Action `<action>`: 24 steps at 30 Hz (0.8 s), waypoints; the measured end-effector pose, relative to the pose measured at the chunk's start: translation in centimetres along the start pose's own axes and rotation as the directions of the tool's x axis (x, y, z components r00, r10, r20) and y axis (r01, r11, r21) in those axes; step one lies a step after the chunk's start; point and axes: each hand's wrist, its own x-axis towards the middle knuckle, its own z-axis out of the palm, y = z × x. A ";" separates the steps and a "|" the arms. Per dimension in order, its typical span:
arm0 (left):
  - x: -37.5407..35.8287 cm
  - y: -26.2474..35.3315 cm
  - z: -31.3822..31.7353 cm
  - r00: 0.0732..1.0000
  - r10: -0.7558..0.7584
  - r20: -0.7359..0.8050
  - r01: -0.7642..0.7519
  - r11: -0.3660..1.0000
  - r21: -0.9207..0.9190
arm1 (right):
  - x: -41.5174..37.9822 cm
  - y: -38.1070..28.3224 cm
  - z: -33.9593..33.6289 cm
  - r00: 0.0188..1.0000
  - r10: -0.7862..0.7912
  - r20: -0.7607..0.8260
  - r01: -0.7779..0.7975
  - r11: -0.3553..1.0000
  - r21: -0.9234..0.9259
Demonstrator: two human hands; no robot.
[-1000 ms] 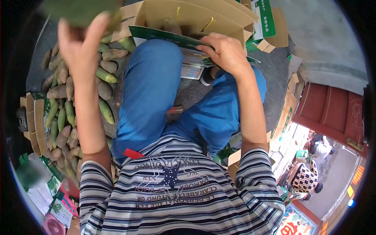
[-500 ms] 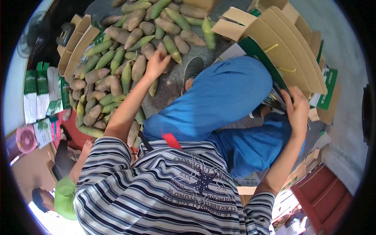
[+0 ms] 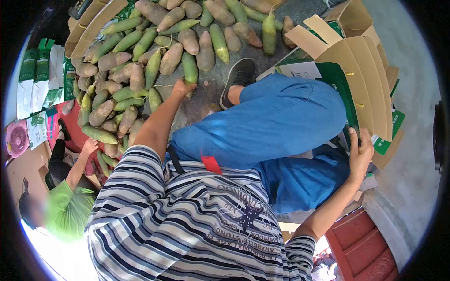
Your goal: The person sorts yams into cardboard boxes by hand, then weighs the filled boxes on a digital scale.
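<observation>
My left hand [image 3: 182, 87] is closed round the lower end of a green radish [image 3: 190, 68], at the near edge of a large heap on the floor. The fingertips are partly hidden. Beside that radish lie a brownish one [image 3: 205, 52] and another green one [image 3: 219, 43]. At my right, my right hand [image 3: 361, 154] grips the rim of a green-and-white carton [image 3: 344, 84], thumb on the near side. My raised knee and trouser leg cover much of this carton, so its contents are mostly hidden.
Open brown cardboard flaps [image 3: 361, 61] stand at the right, beside a grey wall. Green-and-white boxes [image 3: 35, 75] and a pink fan [image 3: 18, 139] are at the left. A person in a green top [image 3: 70, 206] sits at the lower left, one hand near the heap. My shoe [image 3: 238, 79] is beside the radishes.
My left hand has moved from among the brownish radishes to the near end of a green one. The view has shifted. My right hand stays at the carton's rim.
</observation>
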 end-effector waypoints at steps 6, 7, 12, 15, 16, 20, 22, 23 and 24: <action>-1.6 2.4 0.0 0.918 0.024 0.395 0.225 0.788 -0.572 | 0.3 0.3 -0.3 0.999 0.023 0.027 -0.022 0.999 -0.034; -1.7 2.6 -0.4 0.902 0.037 0.430 0.277 0.714 -0.643 | 0.3 0.6 -0.2 1.000 -0.010 0.022 0.011 1.000 -0.023; -9.8 8.5 -3.5 0.886 0.204 0.417 0.226 0.594 -0.772 | -0.3 0.0 -0.5 0.999 -0.029 0.019 0.030 0.999 -0.030; -12.6 11.8 -5.0 0.871 0.425 0.247 -0.124 0.676 -0.727 | -0.3 0.1 -0.6 0.998 -0.046 0.032 0.047 0.999 -0.027; -14.7 14.2 -5.8 0.837 0.523 0.163 -0.309 0.697 -0.647 | -0.3 0.2 -0.6 0.998 -0.055 0.031 0.056 0.998 -0.019; -20.5 23.3 -9.4 0.551 0.831 -0.075 -0.778 0.479 -0.407 | -0.6 0.4 -0.5 0.993 -0.115 -0.039 0.114 0.993 -0.019; -24.1 28.6 -12.0 0.409 0.911 -0.045 -0.853 0.364 -0.374 | -0.8 0.5 -0.4 0.992 -0.113 -0.049 0.111 0.993 -0.031; -25.5 30.9 -12.8 0.308 0.951 -0.024 -0.888 0.278 -0.366 | -0.9 0.6 -0.4 0.992 -0.114 -0.050 0.112 0.993 -0.035; -26.3 33.0 -13.1 0.216 0.976 0.013 -0.908 0.206 -0.365 | -0.9 0.6 -0.5 0.990 -0.128 -0.065 0.127 0.992 -0.029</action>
